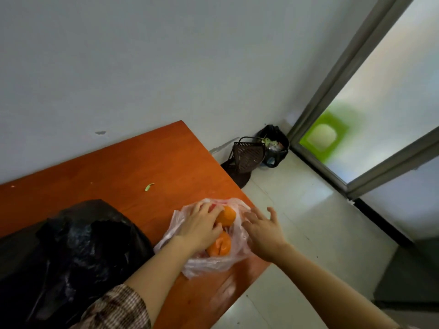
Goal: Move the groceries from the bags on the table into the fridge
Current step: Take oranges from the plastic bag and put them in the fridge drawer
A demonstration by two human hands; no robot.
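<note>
The step in hand is unpacking: the person is taking fruit out of the thin clear plastic bag (213, 262), which lies at the right edge of the orange-brown desk (142, 167). The left hand (202, 224) reaches into the bag's open mouth, with its fingers curled over the top of the upper orange fruit (228, 217) and the thumb tucked under its near side, so it appears to be gripping that fruit. A lower orange fruit (219, 245) sits just beside it in the bag, partly under the left wrist. The right hand (263, 233) has its fingers spread and straight and holds nothing. Its fingertips are at the bag's right-hand flap, though whether they press on the plastic or hover just off it cannot be told.

A large black bag (71, 245) stands on the desk to the left, touching or nearly touching the clear one, with its contents hidden. A small green scrap (149, 186) lies on the bare wood further back. No fridge can be identified in this view.

The task looks to be at an early stage, since both bags appear full. The next move probably calls for lifting the gripped fruit clear while the right hand pins or spreads the flimsy plastic so the bag is not dragged off the desk edge. The person would then turn to carry it to the fridge.
</note>
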